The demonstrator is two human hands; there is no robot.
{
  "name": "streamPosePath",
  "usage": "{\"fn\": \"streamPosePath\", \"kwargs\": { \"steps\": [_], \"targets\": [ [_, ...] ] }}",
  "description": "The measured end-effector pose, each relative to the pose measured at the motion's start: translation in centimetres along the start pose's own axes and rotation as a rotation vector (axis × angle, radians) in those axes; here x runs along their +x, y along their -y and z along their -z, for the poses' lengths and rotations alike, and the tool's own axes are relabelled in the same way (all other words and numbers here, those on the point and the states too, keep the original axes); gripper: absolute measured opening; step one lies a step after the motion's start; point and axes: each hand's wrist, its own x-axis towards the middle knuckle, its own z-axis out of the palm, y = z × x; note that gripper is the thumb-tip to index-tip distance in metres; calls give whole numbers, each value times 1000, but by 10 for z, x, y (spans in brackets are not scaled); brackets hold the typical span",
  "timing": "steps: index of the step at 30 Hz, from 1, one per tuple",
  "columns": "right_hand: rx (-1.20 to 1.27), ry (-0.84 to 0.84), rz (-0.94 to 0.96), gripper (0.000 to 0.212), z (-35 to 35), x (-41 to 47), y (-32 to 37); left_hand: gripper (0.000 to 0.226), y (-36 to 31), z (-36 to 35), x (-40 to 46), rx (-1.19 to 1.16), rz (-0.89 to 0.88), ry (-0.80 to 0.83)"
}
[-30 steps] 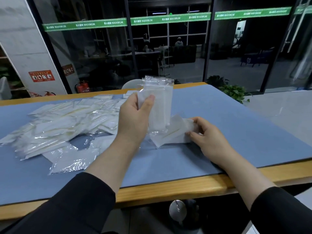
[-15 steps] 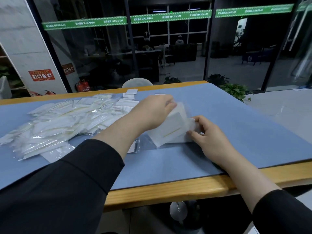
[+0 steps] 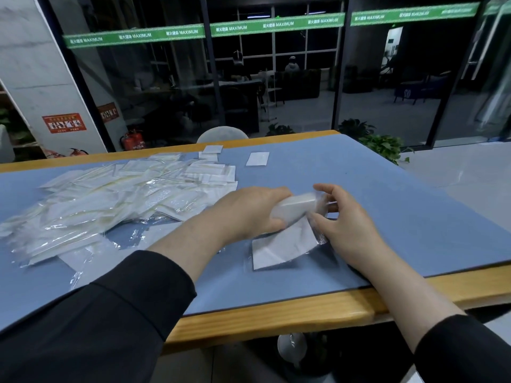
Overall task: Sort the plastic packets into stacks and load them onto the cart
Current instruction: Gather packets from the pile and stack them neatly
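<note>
Left hand (image 3: 249, 214), right hand (image 3: 345, 219), gripping glossy rectangular packet bundle (image 3: 297, 204)

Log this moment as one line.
left hand: grips packet stack | right hand: pinches stack end | loose packets: unsorted

Packet heap (image 3: 110, 200) left on mat (image 3: 401, 217) — 1 flat packet (image 3: 282, 248) right

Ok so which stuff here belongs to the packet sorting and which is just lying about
Part of the job:
- small stack of packets, gripped by left hand and right hand
- flat packet beneath them
- loose heap of packets
- two stray packets

Just lying about:
- potted plant
- fire extinguishers
- chair back
</note>
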Motion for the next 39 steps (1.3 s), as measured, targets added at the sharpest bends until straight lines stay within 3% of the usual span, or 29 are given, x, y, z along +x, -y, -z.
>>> {"fn": "streamPosePath", "kwargs": {
  "steps": [7, 13, 15, 18, 21, 25, 30, 39],
  "targets": [
    [-54, -54, 11, 52, 1, 1, -3, 23, -1, -3, 2, -20, 35, -56],
    [-44, -131, -141, 12, 7, -4, 4, 18, 9, 5, -1, -63, 85, -127],
    [-148, -49, -123, 19, 6, -4, 5, 18, 11, 7, -2, -66, 98, -84],
    [-349, 204, -142, 23, 13, -4, 11, 34, 13, 4, -5, -33, 121, -28],
    [-478, 423, -182, 47, 19, 3, 22, 48, 18, 5, -8, -78, 169, -46],
    [-499, 577, -171, 67, 8, 11, 35, 25, 23, 5, -10, 1, 167, -30],
    [-702, 638, -153, 62, 11, 20, 45, 40, 28, -1, -14, -152, 181, -94],
    [-837, 786, -153, 39, 15, 35, 60, 38, 25, -3, -14, -287, 198, -129]
  ]
}}
